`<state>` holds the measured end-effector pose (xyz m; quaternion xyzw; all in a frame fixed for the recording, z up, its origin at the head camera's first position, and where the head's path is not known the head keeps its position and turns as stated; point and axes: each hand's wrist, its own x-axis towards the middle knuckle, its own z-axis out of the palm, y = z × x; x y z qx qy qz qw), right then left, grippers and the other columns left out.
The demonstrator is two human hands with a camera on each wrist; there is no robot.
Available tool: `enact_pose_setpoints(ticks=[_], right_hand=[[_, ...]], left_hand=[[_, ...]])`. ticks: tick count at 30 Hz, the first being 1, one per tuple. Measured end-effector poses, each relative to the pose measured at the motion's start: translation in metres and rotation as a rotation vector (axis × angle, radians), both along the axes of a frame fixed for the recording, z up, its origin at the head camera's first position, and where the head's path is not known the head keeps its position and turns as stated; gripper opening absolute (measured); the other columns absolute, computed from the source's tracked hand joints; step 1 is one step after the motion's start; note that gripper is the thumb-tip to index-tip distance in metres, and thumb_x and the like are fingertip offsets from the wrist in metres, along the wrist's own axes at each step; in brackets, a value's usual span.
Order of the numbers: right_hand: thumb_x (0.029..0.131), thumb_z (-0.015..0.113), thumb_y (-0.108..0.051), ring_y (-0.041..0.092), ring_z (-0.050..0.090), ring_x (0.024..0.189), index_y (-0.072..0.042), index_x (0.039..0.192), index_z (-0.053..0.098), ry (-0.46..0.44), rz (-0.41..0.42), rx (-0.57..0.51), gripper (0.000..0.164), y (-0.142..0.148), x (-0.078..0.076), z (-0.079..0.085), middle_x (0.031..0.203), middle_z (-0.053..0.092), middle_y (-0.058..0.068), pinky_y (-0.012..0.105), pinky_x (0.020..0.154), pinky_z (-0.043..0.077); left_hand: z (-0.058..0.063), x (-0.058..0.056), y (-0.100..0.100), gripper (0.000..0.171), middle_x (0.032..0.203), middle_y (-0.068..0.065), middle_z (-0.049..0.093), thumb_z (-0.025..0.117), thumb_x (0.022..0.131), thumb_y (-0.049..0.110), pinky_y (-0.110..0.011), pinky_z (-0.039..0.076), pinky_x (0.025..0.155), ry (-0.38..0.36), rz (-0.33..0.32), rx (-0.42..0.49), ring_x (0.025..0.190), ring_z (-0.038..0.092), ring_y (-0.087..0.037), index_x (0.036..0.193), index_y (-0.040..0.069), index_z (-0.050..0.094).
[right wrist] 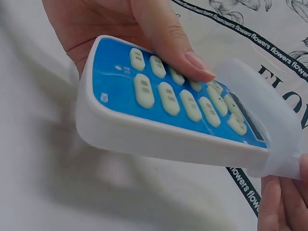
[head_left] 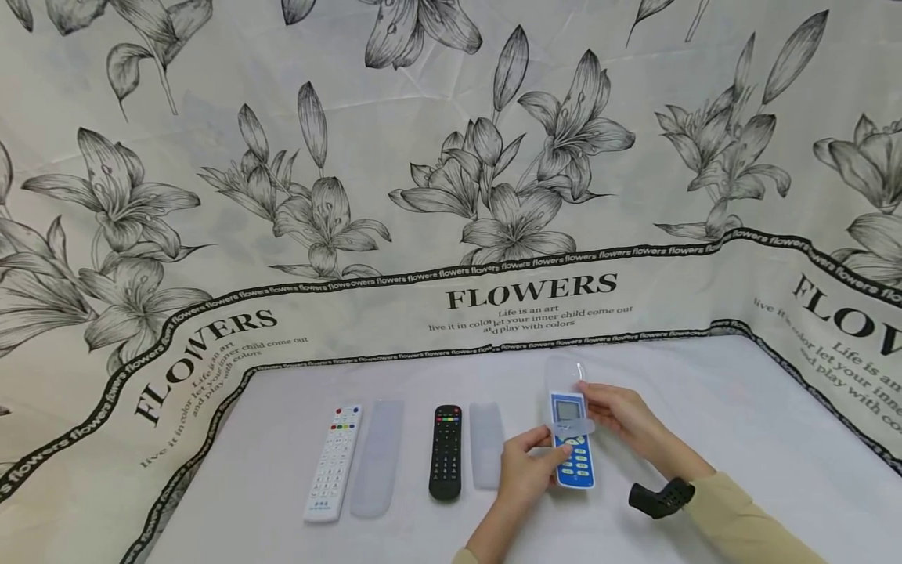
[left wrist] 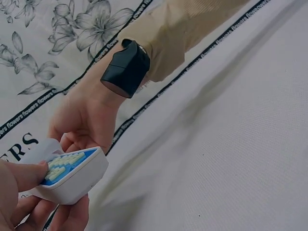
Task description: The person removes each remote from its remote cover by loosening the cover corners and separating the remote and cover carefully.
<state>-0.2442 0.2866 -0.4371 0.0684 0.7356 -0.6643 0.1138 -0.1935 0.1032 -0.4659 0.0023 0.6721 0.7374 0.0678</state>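
Note:
A white remote control with a blue face (head_left: 579, 464) is tilted up off the cloth, gripped by my left hand (head_left: 524, 470). In the right wrist view, that hand's thumb (right wrist: 175, 45) lies over the pale buttons, with the remote's edge against the palm. A translucent, soft-looking sleeve (right wrist: 262, 91) covers the screen end of the remote and extends past it. My right hand (head_left: 627, 411) pinches this sleeve at its right side. In the left wrist view, the right hand (left wrist: 86, 118) is partly hidden behind the remote (left wrist: 79, 175).
To the left on the white cloth (head_left: 261, 478) lie a white remote (head_left: 334, 462), a long translucent sleeve (head_left: 378, 458), a black remote (head_left: 445, 454) and a shorter sleeve (head_left: 487, 446). A flower-printed curtain (head_left: 395, 313) stands behind. A black device (head_left: 661, 498) sits on the right wrist.

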Motion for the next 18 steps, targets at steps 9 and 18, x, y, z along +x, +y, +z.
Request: enact_pose_setpoints(ticks=[9, 18], right_hand=[[0.097, 0.056, -0.03, -0.005, 0.062, 0.085, 0.011, 0.14, 0.036, 0.046, -0.033, 0.006, 0.063, 0.0001, -0.0044, 0.0046, 0.106, 0.066, -0.009, 0.018, 0.08, 0.055], [0.096, 0.057, -0.031, -0.003, 0.06, 0.083, 0.012, 0.139, 0.038, 0.026, -0.037, 0.027, 0.064, -0.0009, -0.0066, 0.0038, 0.096, 0.065, -0.014, 0.016, 0.076, 0.054]], left_hand=[[0.0037, 0.0007, 0.002, 0.037, 0.09, -0.001, 0.064, 0.075, 0.079, 0.004, -0.026, 0.057, 0.054, -0.015, -0.014, -0.008, 0.068, 0.068, -0.011, 0.115, -0.002, 0.066], [0.0004, 0.0025, 0.0041, 0.037, 0.087, 0.0, 0.063, 0.075, 0.079, 0.005, -0.026, 0.057, 0.055, -0.055, -0.015, 0.009, 0.068, 0.068, -0.012, 0.115, 0.003, 0.068]])
